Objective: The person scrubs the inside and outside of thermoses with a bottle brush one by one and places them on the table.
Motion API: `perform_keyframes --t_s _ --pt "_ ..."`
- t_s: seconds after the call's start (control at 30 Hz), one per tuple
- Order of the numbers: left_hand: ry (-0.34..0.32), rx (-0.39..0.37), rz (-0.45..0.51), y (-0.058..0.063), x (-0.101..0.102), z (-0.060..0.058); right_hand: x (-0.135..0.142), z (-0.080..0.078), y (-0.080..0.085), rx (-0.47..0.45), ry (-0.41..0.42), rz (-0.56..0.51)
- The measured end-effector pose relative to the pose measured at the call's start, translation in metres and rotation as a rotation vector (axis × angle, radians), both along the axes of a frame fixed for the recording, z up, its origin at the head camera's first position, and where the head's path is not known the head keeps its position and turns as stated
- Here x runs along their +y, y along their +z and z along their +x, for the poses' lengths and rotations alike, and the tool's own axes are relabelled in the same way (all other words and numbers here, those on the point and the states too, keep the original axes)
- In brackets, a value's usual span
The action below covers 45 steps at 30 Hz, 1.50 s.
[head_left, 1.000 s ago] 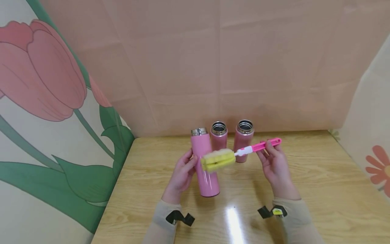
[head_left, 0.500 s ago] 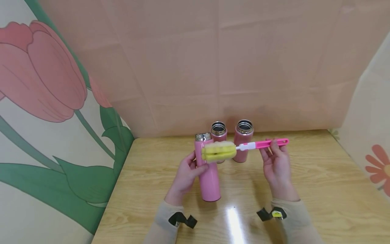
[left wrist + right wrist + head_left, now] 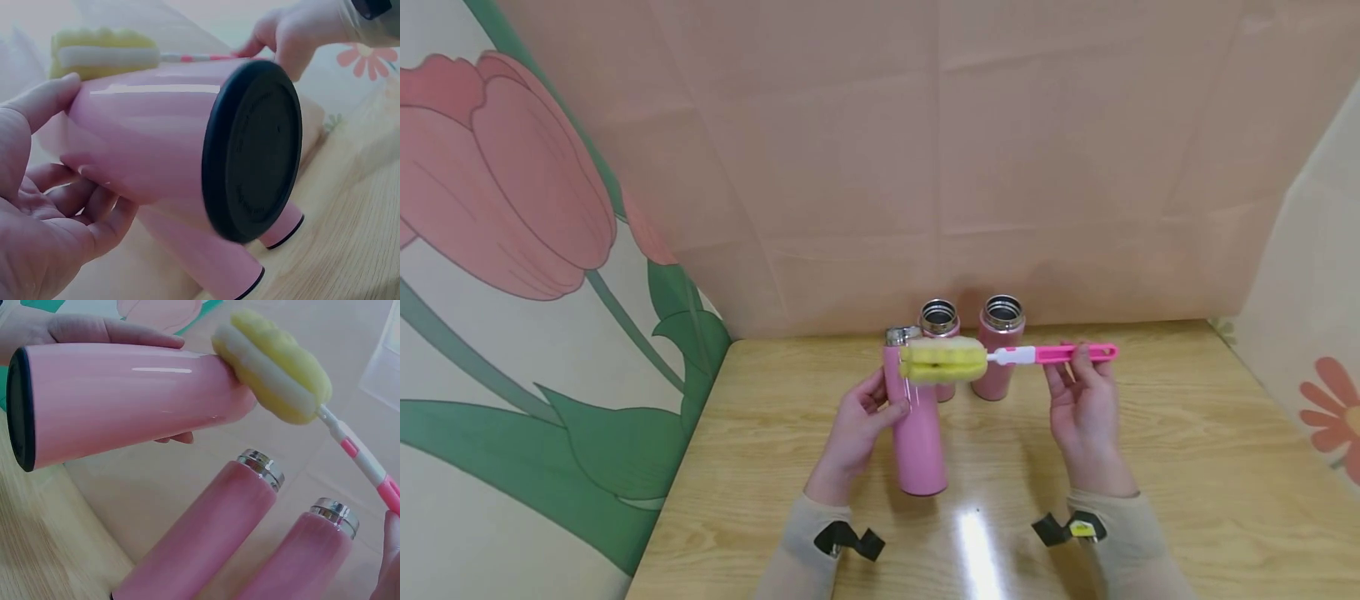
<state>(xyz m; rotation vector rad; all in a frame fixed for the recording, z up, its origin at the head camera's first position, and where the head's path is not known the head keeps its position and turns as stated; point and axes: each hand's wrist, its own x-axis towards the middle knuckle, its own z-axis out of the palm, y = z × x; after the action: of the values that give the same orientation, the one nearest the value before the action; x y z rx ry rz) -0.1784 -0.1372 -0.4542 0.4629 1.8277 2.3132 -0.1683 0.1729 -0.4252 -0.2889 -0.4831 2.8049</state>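
My left hand (image 3: 856, 429) grips a pink steel bottle (image 3: 919, 450) round its side, off the table and slightly tilted. Its steel neck points up and away, and the left wrist view shows its black base (image 3: 256, 150). Between finger and thumb my right hand (image 3: 1086, 417) pinches the pink handle of a bottle brush (image 3: 951, 361). The brush lies level, its yellow and white sponge head in front of the bottle's upper part. In the right wrist view the sponge (image 3: 275, 365) overlaps the bottle's shoulder; whether they touch I cannot tell.
Two more pink bottles stand uncapped behind the brush, one at the left (image 3: 940, 321) and one at the right (image 3: 997, 350), near the table's back edge. The wooden table (image 3: 760, 433) meets a pink backdrop (image 3: 850, 208). Flower-printed panels flank both sides.
The held bottle has shifted slightly right and toward me, and my left hand moved along with it. The brush has risen and turned from slanted to level, its handle moving right.
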Motion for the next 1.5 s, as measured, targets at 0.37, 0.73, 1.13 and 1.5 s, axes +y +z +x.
perform_keyframes --t_s 0.37,0.73,1.13,1.5 --pt "-0.062 0.045 -0.023 -0.002 -0.005 -0.001 0.002 -0.002 -0.002 0.022 -0.019 -0.054" --pt "-0.078 0.020 0.001 -0.004 -0.006 -0.004 0.003 -0.003 -0.003 0.026 0.002 -0.046" --pt "-0.034 -0.030 0.105 -0.004 -0.006 -0.006 0.006 -0.009 -0.013 0.030 0.106 0.040" --pt "-0.001 -0.039 0.150 -0.004 -0.008 -0.006 0.008 -0.011 -0.014 -0.004 0.187 0.249"
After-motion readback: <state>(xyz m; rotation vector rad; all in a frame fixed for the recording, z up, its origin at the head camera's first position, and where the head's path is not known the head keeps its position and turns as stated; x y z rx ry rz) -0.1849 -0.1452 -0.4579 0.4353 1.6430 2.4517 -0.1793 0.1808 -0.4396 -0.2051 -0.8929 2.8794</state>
